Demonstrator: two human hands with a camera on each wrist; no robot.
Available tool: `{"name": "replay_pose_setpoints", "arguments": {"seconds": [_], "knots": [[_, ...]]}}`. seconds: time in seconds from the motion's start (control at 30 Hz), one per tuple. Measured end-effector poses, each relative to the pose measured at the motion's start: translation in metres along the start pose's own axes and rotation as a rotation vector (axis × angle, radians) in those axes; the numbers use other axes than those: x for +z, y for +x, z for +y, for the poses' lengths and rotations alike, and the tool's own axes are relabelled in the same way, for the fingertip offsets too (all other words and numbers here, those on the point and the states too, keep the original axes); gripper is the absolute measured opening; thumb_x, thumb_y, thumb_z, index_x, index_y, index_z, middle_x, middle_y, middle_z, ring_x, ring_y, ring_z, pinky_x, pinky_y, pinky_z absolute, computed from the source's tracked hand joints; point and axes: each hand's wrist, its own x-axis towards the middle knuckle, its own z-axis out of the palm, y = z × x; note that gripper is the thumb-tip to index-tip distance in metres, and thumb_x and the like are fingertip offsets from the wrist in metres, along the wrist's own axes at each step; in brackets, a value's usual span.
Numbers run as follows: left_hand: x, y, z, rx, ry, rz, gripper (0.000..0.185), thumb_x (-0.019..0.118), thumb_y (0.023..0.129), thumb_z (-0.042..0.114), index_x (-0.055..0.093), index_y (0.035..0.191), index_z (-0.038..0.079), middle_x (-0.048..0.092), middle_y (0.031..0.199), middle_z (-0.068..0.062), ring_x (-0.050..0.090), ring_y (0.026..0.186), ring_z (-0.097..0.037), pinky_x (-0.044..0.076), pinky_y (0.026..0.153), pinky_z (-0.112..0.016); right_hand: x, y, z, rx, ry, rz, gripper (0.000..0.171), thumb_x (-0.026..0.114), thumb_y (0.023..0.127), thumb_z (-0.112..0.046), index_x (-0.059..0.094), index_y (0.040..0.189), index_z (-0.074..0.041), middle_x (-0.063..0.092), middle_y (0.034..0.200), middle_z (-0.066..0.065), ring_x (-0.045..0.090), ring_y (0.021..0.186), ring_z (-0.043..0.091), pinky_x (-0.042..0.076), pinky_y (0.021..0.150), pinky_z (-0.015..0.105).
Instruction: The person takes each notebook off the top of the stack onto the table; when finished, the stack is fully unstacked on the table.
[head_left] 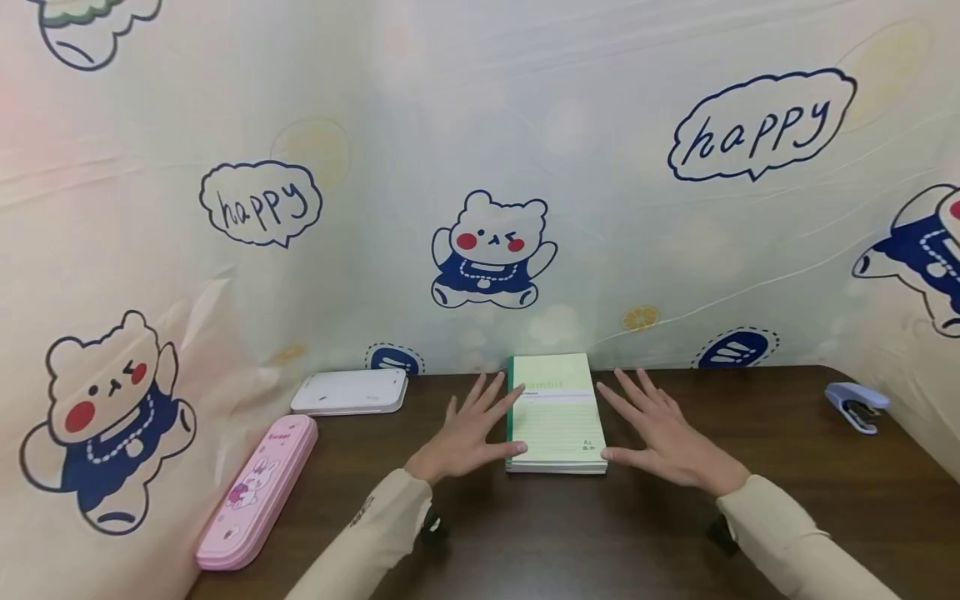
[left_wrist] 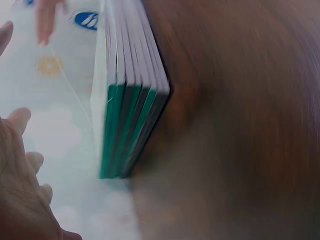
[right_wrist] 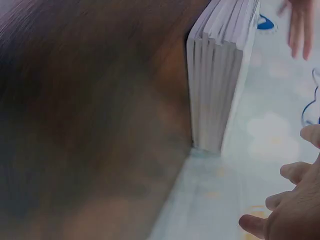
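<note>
While both hands lie spread on a dark wooden table (head_left: 750, 433), a stack of green notebooks (head_left: 557, 412) sits between them — left hand (head_left: 467, 435) at its spine edge, right hand (head_left: 663, 435) at the other edge, thumbs touching the near corners, fingers straight, gripping nothing.

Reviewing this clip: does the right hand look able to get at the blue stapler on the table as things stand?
Probably yes. The right hand is open beside the stack of notebooks, holding nothing, and the bare brown table between it and the blue stapler shows no obstacle. It would need a stretch to the right.
</note>
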Motion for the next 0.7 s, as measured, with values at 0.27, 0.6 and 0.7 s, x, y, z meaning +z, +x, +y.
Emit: {"name": "replay_pose_setpoints", "arguments": {"seconds": [0.27, 0.6, 0.7], "knots": [[0.054, 0.014, -0.011, -0.258, -0.88, 0.127, 0.066, 0.043, 0.099, 0.047, 0.007, 0.154, 0.041, -0.003, 0.164, 0.005, -0.007, 0.152, -0.027, 0.003, 0.115, -0.068, 0.042, 0.025, -0.001, 0.357, 0.732, 0.008, 0.072, 0.035, 0.101, -0.052, -0.002, 0.156, -0.027, -0.007, 0.164, 0.006, -0.005, 0.15, 0.036, 0.005, 0.114, 0.068], [0.079, 0.035, 0.01, -0.374, -1.032, 0.289, 0.061, 0.035, 0.103, 0.041, 0.015, 0.156, 0.018, 0.004, 0.165, -0.004, 0.0, 0.152, -0.03, 0.005, 0.119, -0.06, 0.084, 0.041, -0.024, 0.512, 0.897, 0.117, 0.068, 0.031, 0.103, -0.046, 0.001, 0.157, -0.019, -0.006, 0.165, 0.006, -0.008, 0.151, 0.028, 0.0, 0.12, 0.057], [0.079, 0.036, 0.013, -0.376, -0.984, 0.295, 0.062, 0.036, 0.103, 0.041, 0.015, 0.156, 0.018, 0.003, 0.165, -0.004, 0.0, 0.152, -0.03, 0.006, 0.118, -0.06, 0.089, 0.041, -0.028, 0.526, 0.803, 0.104, 0.066, 0.034, 0.103, -0.043, 0.005, 0.157, -0.019, -0.007, 0.164, 0.008, -0.008, 0.151, 0.029, 0.002, 0.119, 0.059]]}}
